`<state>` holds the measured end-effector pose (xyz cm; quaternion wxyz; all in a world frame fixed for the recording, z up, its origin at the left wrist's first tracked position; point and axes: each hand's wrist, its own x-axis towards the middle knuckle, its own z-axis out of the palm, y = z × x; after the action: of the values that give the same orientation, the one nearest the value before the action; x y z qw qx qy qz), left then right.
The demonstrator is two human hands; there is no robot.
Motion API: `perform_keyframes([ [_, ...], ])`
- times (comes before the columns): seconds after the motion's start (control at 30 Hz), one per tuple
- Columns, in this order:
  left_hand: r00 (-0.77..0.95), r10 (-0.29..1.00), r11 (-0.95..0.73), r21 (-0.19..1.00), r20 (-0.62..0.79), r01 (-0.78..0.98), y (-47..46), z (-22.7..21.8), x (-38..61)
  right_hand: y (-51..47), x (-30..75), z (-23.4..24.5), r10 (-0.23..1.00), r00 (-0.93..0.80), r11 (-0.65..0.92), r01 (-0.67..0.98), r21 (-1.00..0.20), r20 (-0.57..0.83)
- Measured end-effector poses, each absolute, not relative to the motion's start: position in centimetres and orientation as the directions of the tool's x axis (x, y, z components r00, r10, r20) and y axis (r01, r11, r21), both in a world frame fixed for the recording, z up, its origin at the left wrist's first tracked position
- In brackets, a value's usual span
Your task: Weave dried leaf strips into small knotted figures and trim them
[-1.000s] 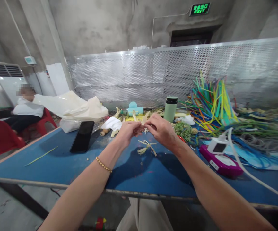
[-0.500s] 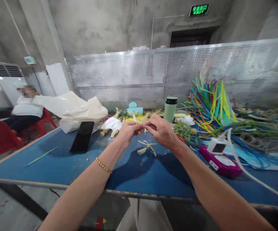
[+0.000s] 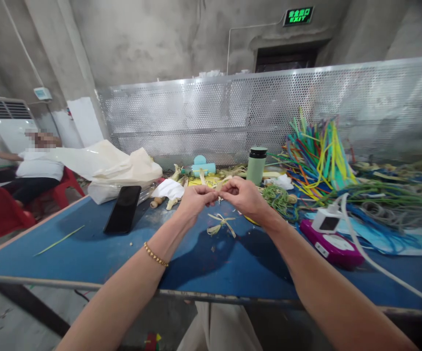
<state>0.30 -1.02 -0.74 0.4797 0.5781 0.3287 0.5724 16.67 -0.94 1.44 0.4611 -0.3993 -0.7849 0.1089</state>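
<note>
Straw work held over a blue table [image 3: 86,243] in a bare concrete room.
A pale straw strip [image 3: 219,196] is gripped at mid-frame between the closed fingertips of the left hand [image 3: 196,199] and the right hand [image 3: 245,196]. A knotted straw piece [image 3: 221,223] is laid just below them. A black phone [image 3: 123,208] is seen to the left and coloured strips [image 3: 316,156] to the right. The table is backed by a perforated metal panel [image 3: 203,117], and an exit sign [image 3: 298,15] is lit at upper right.
</note>
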Motion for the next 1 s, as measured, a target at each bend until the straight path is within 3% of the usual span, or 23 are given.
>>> perform_keyframes([
  [0.17,0.214,0.93,-0.24,0.934,0.299,-0.265,-1.21,-0.44,0.15,-1.01,17.06,1.42,0.881,-0.229,0.471,0.337,-0.816,0.414],
  [0.23,0.228,0.928,-0.226,0.931,0.296,-0.286,-1.16,-0.43,0.16,-1.1,17.13,1.41,0.91,-0.24,0.403,0.315,-0.859,0.338],
  [0.47,0.169,0.95,-0.239,0.959,0.264,-0.155,-0.57,-0.94,0.35,-0.87,16.73,1.05,0.834,-0.245,0.55,0.444,-0.708,0.494],
  [0.73,0.289,0.927,-0.174,0.958,0.238,-0.229,-0.84,-0.66,0.07,-1.16,16.74,1.19,0.857,-0.253,0.514,0.383,-0.767,0.449],
  [1.0,0.296,0.931,-0.111,0.939,0.213,-0.325,-0.84,-0.44,-0.17,-1.55,16.8,1.44,0.892,-0.259,0.44,0.312,-0.842,0.37],
])
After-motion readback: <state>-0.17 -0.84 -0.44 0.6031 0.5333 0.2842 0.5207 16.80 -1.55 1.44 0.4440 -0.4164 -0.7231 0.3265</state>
